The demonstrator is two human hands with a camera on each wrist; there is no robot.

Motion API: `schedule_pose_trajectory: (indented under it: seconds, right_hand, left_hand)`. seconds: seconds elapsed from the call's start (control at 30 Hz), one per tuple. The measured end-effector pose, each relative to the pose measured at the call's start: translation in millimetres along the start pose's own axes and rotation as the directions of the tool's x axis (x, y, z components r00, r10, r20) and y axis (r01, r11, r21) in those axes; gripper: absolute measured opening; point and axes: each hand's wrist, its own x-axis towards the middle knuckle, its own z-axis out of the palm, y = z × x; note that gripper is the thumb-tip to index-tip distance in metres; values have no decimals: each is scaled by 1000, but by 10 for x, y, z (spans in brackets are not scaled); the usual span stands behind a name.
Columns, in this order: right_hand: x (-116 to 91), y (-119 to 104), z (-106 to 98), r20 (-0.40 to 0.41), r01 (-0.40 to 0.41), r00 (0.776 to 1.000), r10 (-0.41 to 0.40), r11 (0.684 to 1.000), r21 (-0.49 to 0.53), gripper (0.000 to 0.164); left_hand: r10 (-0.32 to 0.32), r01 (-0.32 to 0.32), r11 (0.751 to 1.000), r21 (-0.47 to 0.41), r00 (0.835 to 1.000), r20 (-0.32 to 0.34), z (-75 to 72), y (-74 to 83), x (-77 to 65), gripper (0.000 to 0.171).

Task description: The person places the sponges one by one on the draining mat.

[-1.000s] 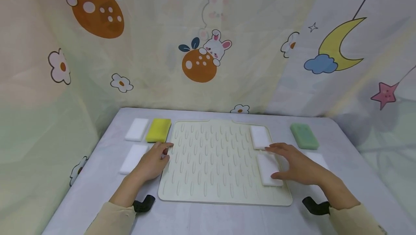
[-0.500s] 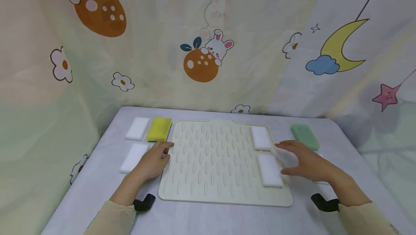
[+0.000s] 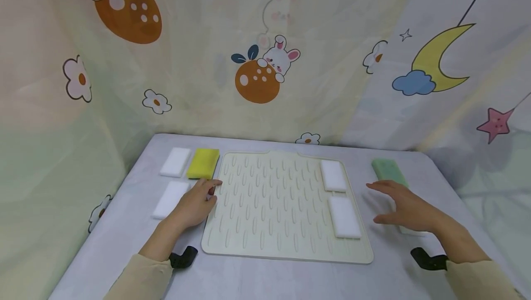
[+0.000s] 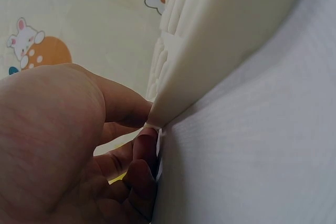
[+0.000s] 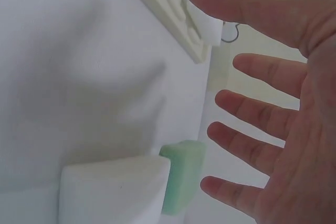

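Note:
A cream mat with raised oval ridges (image 3: 269,208) lies mid-table. My left hand (image 3: 195,205) touches its left edge with thumb and fingertips; in the left wrist view the thumb meets the mat's side wall (image 4: 199,61), the other fingers bent beneath. Two white sponges (image 3: 333,175) lie one behind the other along the mat's right side. Beyond that edge my right hand (image 3: 408,208) hovers with spread fingers and holds nothing. Below it, the right wrist view shows another white sponge (image 5: 115,190) beside a green sponge (image 5: 184,177); the hand partly covers both in the head view.
Left of the mat lie a yellow sponge (image 3: 203,163) with a dark underside and two white sponges (image 3: 176,161), the nearer one partly behind the left wrist. A white cloth covers the table (image 3: 265,281). Printed curtains (image 3: 186,69) enclose the back and sides.
My right hand has left the white sponges on the mat and moved right, toward the green and white sponges. My left hand stays at the mat's left edge.

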Motion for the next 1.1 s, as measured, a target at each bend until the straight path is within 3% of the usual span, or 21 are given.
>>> schedule_pose_trajectory:
  seconds: [0.23,1.1]
  right_hand:
    - [-39,120,8,19,-67,998,67,998,-6,94]
    - [-213,520,23,18,-103,995,103,995,4,105]
  left_hand:
    - [-8,8,1000,0,1000,3,5,2,-4,43]
    - [-7,7,1000,-1,1000,-5,23,-15,-6,43]
